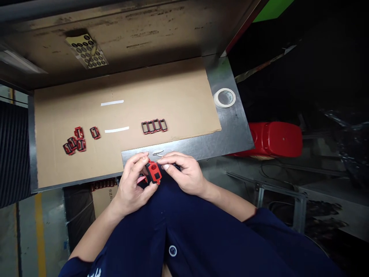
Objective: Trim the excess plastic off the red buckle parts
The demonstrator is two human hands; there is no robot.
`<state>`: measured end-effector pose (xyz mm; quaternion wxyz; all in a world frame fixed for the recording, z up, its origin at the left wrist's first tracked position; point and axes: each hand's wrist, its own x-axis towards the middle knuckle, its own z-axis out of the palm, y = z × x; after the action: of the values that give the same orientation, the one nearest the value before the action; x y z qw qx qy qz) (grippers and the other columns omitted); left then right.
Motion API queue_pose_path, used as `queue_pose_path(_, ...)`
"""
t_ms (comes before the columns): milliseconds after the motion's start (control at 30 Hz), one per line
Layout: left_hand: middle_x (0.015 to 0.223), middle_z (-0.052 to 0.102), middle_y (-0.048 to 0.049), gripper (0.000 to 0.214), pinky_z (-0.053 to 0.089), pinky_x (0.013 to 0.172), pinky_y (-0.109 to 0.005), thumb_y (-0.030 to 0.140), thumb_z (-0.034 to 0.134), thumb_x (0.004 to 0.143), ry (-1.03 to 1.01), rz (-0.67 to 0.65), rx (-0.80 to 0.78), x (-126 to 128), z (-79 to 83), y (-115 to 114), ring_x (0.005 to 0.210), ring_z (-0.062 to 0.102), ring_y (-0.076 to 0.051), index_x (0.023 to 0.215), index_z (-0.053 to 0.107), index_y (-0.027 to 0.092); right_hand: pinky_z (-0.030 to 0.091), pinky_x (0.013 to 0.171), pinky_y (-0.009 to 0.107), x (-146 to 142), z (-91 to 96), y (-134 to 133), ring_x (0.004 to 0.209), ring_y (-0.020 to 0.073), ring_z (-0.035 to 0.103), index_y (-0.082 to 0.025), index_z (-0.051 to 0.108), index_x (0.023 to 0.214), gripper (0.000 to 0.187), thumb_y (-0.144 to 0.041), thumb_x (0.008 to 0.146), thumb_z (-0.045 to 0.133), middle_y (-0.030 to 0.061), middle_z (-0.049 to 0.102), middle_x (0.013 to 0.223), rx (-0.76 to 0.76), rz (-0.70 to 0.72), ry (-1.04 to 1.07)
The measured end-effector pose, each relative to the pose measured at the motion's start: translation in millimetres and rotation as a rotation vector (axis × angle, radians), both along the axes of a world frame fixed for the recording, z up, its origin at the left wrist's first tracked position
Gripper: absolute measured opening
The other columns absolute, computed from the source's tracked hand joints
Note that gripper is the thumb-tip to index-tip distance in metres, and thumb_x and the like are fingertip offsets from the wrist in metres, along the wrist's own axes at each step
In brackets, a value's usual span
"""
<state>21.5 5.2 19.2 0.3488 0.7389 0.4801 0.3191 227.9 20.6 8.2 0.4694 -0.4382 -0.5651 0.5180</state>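
Observation:
A small red plastic part [154,172] with dark openings is held between both hands, just below the near edge of the metal bench [230,134]. My left hand [132,184] pinches its left side with thumb and fingers closed. My right hand [184,173] grips its right side, fingers curled. A thin metal pin or tweezers [158,153] lies on the bench just above my fingers. On the cardboard sheet [173,96], a row of several finished red-and-black frames [154,125] lies in the middle, and a loose cluster of similar red parts [75,141] lies at the left.
A roll of white tape [225,97] rests on the bench's right side. Two white strips [117,129] are stuck to the cardboard. A perforated card [86,51] leans at the back. A red stool [273,139] stands lower right, a cardboard box [105,194] under the bench.

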Motion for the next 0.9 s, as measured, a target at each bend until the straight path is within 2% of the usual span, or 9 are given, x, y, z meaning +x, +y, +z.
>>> queue_pose_path(67, 0.140, 0.050, -0.0150, 0.089, 0.066, 0.067, -0.027, 0.012, 0.075, 0.078, 0.027, 0.000, 0.039, 0, -0.7, 0, 0.116, 0.061, -0.026, 0.154, 0.035, 0.033, 0.060, 0.084, 0.033, 0, 0.3, -2, 0.092, 0.0180, 0.074, -0.019, 0.074, 0.110, 0.019, -0.021, 0.094, 0.065, 0.0072, 0.077, 0.101, -0.131, 0.060, 0.130)
queue_pose_path(167, 0.136, 0.054, -0.0175, 0.096, 0.065, 0.068, -0.027, 0.011, 0.075, 0.079, 0.039, -0.015, 0.133, 0, -3.7, 2, 0.102, 0.065, -0.021, 0.159, 0.025, 0.028, 0.061, 0.078, 0.032, -1, -0.3, -4, 0.087, 0.0182, 0.074, -0.017, 0.068, 0.120, 0.033, -0.031, 0.091, 0.070, 0.0081, 0.076, 0.100, -0.312, 0.184, 0.310)
queue_pose_path(333, 0.133, 0.056, -0.0203, 0.103, 0.064, 0.069, -0.030, 0.010, 0.073, 0.081, 0.018, -0.059, 0.221, 0, -9.7, 5, 0.089, 0.066, -0.018, 0.163, 0.011, 0.023, 0.059, 0.074, 0.029, -5, 0.6, -4, 0.077, 0.0140, 0.070, -0.017, 0.067, 0.121, 0.039, -0.030, 0.085, 0.076, 0.0066, 0.075, 0.099, -0.361, 0.213, 0.312)
queue_pose_path(500, 0.130, 0.059, -0.0218, 0.101, 0.062, 0.068, -0.031, 0.013, 0.071, 0.084, 0.096, -0.072, 0.346, 1, -12.9, 8, 0.082, 0.065, -0.016, 0.163, 0.008, 0.020, 0.053, 0.058, 0.022, -9, 3.6, -2, 0.060, 0.0085, 0.060, -0.017, 0.070, 0.114, 0.039, -0.031, 0.079, 0.081, 0.0028, 0.072, 0.088, -0.331, 0.180, 0.211)
queue_pose_path(600, 0.128, 0.062, -0.0233, 0.101, 0.062, 0.073, -0.035, 0.013, 0.069, 0.086, 0.157, -0.089, 0.465, 0, -14.2, 11, 0.094, 0.067, -0.022, 0.163, 0.005, 0.017, 0.048, 0.049, 0.020, -10, 4.7, 0, 0.050, 0.0066, 0.052, -0.017, 0.071, 0.109, 0.041, -0.034, 0.075, 0.085, -0.0015, 0.067, 0.074, -0.279, 0.158, 0.115)
queue_pose_path(700, 0.126, 0.063, -0.0229, 0.102, 0.062, 0.077, -0.038, 0.013, 0.070, 0.085, 0.176, -0.099, 0.521, 0, -15.4, 11, 0.099, 0.066, -0.024, 0.163, 0.004, 0.016, 0.047, 0.048, 0.020, -10, 5.9, 1, 0.049, 0.0067, 0.052, -0.016, 0.072, 0.103, 0.033, -0.031, 0.076, 0.084, -0.0018, 0.065, 0.071, -0.168, 0.133, 0.025)
queue_pose_path(833, 0.131, 0.060, -0.0232, 0.100, 0.062, 0.072, -0.034, 0.013, 0.069, 0.085, 0.122, -0.081, 0.428, 0, -15.9, 10, 0.081, 0.063, -0.016, 0.163, 0.006, 0.017, 0.048, 0.051, 0.022, -9, 5.1, 2, 0.050, 0.0073, 0.052, -0.016, 0.072, 0.098, 0.021, -0.020, 0.078, 0.077, -0.0008, 0.063, 0.073, -0.018, 0.114, -0.023)
queue_pose_path(900, 0.134, 0.059, -0.0237, 0.094, 0.063, 0.072, -0.033, 0.015, 0.067, 0.086, 0.098, -0.089, 0.342, 0, -15.3, 10, 0.082, 0.064, -0.017, 0.163, 0.012, 0.017, 0.049, 0.052, 0.023, -8, 2.9, 2, 0.052, 0.0082, 0.053, -0.016, 0.072, 0.097, 0.021, -0.015, 0.076, 0.074, -0.0010, 0.062, 0.072, 0.034, 0.117, -0.016)
